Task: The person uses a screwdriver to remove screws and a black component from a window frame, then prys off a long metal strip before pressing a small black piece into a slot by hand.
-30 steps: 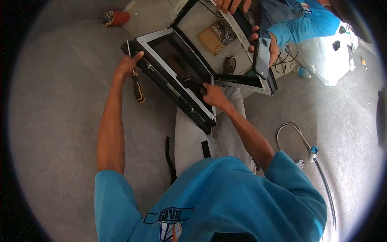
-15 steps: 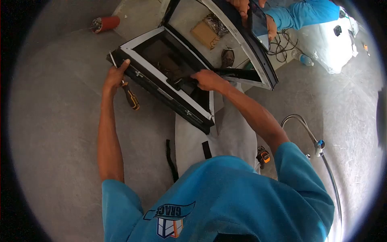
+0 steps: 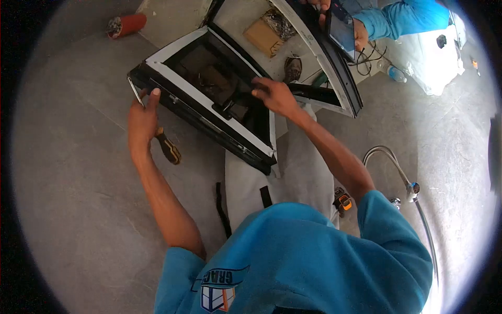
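A small window sash with a black and white frame [image 3: 189,87] and dark glass rests tilted by my knees. My left hand [image 3: 142,121] is closed at its left corner, thumb on the black edge. The same hand holds a screwdriver [image 3: 170,149], its yellow-and-black handle hanging below the palm and its metal shaft showing above the fingers. A black window handle [image 3: 226,108] sticks out from the white strip over the glass. Above and right of it, my right hand [image 3: 281,98] is apart from the handle, fingers loosely bent and holding nothing visible.
A larger curved frame [image 3: 314,47] stands beyond the sash. Another person's hand [image 3: 360,35] holds a dark tablet-like device [image 3: 341,32]. Around lie a cardboard box [image 3: 264,37], red cylinder [image 3: 127,25], bottle [image 3: 396,74], orange-black tool [image 3: 342,201] and metal hose [image 3: 389,152].
My right hand has let go of the window handle and lifted up and right. The handle has turned slightly. My left hand and the sash's left corner have shifted a little left.
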Action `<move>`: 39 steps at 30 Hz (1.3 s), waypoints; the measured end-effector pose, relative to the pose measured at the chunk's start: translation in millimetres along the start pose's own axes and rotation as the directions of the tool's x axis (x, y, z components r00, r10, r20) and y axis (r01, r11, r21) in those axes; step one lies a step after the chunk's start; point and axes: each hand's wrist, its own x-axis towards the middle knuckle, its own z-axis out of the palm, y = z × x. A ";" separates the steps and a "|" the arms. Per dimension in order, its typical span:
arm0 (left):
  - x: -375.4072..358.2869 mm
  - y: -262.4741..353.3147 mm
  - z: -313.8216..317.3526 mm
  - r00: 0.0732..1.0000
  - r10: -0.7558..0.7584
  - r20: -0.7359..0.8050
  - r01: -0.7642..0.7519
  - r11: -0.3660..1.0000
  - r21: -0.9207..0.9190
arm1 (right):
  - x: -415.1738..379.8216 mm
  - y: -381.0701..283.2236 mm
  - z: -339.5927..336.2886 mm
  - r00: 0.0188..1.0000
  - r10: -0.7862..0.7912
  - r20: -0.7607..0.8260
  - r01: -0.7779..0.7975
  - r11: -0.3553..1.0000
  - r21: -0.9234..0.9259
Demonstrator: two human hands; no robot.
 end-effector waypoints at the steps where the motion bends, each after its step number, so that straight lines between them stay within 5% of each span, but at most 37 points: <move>1: -21.5 29.6 -14.4 0.997 -0.031 0.067 0.037 0.995 -0.091 | -17.7 -8.9 -2.6 0.997 -0.056 0.044 0.045 0.974 0.220; 2: -39.0 52.2 -20.8 0.989 -0.058 0.135 0.082 0.981 -0.174 | -36.2 -21.1 -2.3 0.990 -0.116 0.079 0.070 0.897 0.437; 3: -49.3 63.9 -18.4 0.970 -0.070 0.231 0.144 0.936 -0.322 | -55.9 -40.2 -3.0 0.988 -0.122 0.094 0.069 0.897 0.436; 5: -66.6 88.9 -0.8 0.934 -0.055 0.352 0.259 0.784 -0.565 | -81.5 -72.9 -5.7 0.968 -0.238 0.074 0.096 0.632 0.769; 6: -71.3 100.7 16.9 0.922 -0.037 0.385 0.303 0.688 -0.659 | -80.5 -74.1 -6.0 0.966 -0.247 0.075 0.102 0.634 0.767; 8: -74.5 96.2 69.3 0.911 -0.097 0.401 0.399 0.462 -0.792 | -78.9 -70.1 -11.0 0.968 -0.132 0.212 -0.048 0.734 0.677; 9: -76.6 94.8 88.7 0.906 -0.161 0.391 0.423 0.382 -0.822 | -74.3 -58.4 -16.3 0.978 -0.134 0.161 0.003 0.777 0.630; 12: -87.7 97.4 125.4 0.893 -0.265 0.365 0.440 0.339 -0.831 | -59.0 -25.8 -41.0 0.988 -0.154 -0.022 0.154 0.988 -0.028; 13: -94.6 96.9 133.3 0.875 -0.226 0.427 0.472 0.214 -0.855 | -54.0 -31.0 -56.2 0.984 -0.167 -0.057 0.146 0.950 -0.277; 14: -100.8 96.8 139.8 0.857 -0.175 0.485 0.504 0.088 -0.859 | -47.7 -28.0 -59.8 0.984 -0.172 -0.042 0.155 0.952 -0.263; 18: -100.4 88.9 158.7 0.830 -0.074 0.553 0.552 -0.029 -0.833 | -19.4 -12.3 -75.4 0.968 -0.249 -0.030 0.205 0.855 -0.477; 19: -100.2 86.9 156.2 0.800 -0.092 0.593 0.600 0.084 -0.796 | -14.4 -9.2 -79.5 0.943 -0.333 -0.005 0.275 0.786 -0.554; 23: -106.1 89.6 153.7 0.760 -0.095 0.643 0.647 0.020 -0.762 | -10.0 -5.6 -83.7 0.936 -0.350 0.028 0.298 0.750 -0.591; 25: -104.8 92.3 159.0 0.721 -0.121 0.682 0.651 -0.216 -0.727 | -11.5 -5.3 -79.2 0.926 -0.378 0.016 0.316 0.748 -0.583; 32: -106.5 88.5 164.4 0.755 -0.170 0.633 0.599 -0.212 -0.772 | -11.8 -3.6 -75.5 0.871 -0.491 0.018 0.402 0.692 -0.600; 35: -108.2 90.0 158.8 0.762 -0.161 0.628 0.580 -0.264 -0.771 | -14.5 -18.3 -79.0 0.862 -0.507 0.012 0.385 0.638 -0.666; 37: -106.5 92.5 155.2 0.760 -0.142 0.634 0.555 -0.367 -0.747 | -11.5 -24.8 -85.7 0.749 -0.661 -0.043 0.468 0.575 -0.671; 39: -107.0 90.6 154.2 0.766 -0.126 0.631 0.545 -0.394 -0.740 | -7.5 -27.9 -94.7 0.776 -0.631 -0.007 0.507 0.630 -0.589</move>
